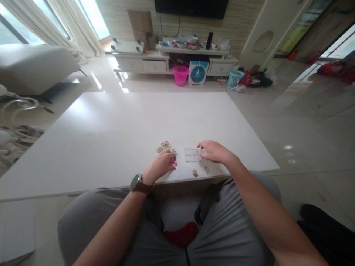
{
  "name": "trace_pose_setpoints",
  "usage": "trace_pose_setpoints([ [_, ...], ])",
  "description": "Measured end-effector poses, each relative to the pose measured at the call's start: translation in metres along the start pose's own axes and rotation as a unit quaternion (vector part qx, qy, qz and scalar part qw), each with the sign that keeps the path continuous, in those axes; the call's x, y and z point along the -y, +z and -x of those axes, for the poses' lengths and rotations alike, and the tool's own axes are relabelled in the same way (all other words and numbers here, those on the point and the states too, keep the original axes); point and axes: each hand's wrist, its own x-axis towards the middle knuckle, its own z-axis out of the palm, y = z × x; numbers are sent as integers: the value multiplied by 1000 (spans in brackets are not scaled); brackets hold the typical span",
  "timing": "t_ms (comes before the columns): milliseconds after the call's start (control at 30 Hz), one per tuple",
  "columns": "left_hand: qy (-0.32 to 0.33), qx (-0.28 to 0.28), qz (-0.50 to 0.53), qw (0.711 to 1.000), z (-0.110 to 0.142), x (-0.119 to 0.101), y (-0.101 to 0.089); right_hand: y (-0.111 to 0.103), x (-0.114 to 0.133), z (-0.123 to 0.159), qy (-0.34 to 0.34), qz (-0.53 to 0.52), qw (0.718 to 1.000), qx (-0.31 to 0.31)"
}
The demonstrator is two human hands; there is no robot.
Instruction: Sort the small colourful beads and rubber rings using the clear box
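Left hand [162, 163] curled over colourful trinkets [173, 151] on tabletop [124, 129], right hand [216, 152] at right end of clear divided box [191, 155] beside them; can't tell if either grips. Steady box lightly, pinch only few trinkets at once.

round dark-faced watch [135, 182] | brown strap [144, 188] | grey trousers [88, 218] | bare forearms [118, 225]

White table [124, 129], colourless transparent box [191, 155], multicoloured small pieces [173, 151], grey trousers [88, 218], brown watch strap [144, 187], pink basket [181, 76], blue-and-white fan [198, 72]
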Motion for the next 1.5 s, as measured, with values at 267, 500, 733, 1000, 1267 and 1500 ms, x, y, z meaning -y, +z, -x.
trace_pose_setpoints([
  [267,4,9,-2,1000,0,4,-7,0,14,-1,-77,-35,992,-90],
  [500,11,6,-6,1000,-3,0,-6,28,61,-11,-209,-23,977,-43],
  [733,-2,30,-21,999,-2,5,-7,54,79,-19,-209,15,977,-39],
  [1000,-18,30,-16,999,-1,5,-8,24,58,-21,-188,-17,979,-75],
  [1267,-38,24,-22,999,-1,8,-9,7,13,-16,-54,-26,994,-96],
  [1500,-51,28,-35,998,1,6,-13,12,11,-22,-48,26,996,-72],
])
